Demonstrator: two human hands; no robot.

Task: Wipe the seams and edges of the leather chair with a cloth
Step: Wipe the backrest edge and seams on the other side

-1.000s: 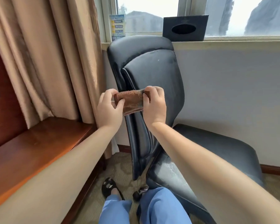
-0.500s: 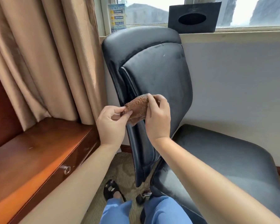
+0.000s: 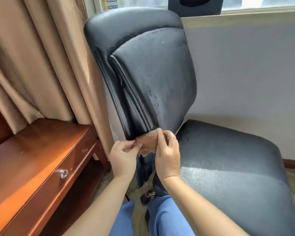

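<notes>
A black leather office chair (image 3: 153, 74) faces right, its backrest side edge and piped seam toward me. A small brown cloth (image 3: 149, 139) is wrapped over the lower end of that side seam, just above the seat (image 3: 228, 167). My left hand (image 3: 123, 156) pinches the cloth's left end between thumb and fingertips. My right hand (image 3: 168, 155) grips the cloth's right end, fingers curled over it against the backrest. Part of the cloth is hidden under my right fingers.
A reddish wooden desk (image 3: 32, 164) with a ring-pull drawer stands at the left, close to the chair. Beige curtains (image 3: 41, 57) hang behind it. A grey wall and window sill with a black tissue box (image 3: 194, 5) lie behind the chair. My blue trouser legs (image 3: 160, 218) are below.
Both hands have slid the cloth down the backrest's side seam, from mid-height to its lower end near the seat. The view has moved closer to the chair.
</notes>
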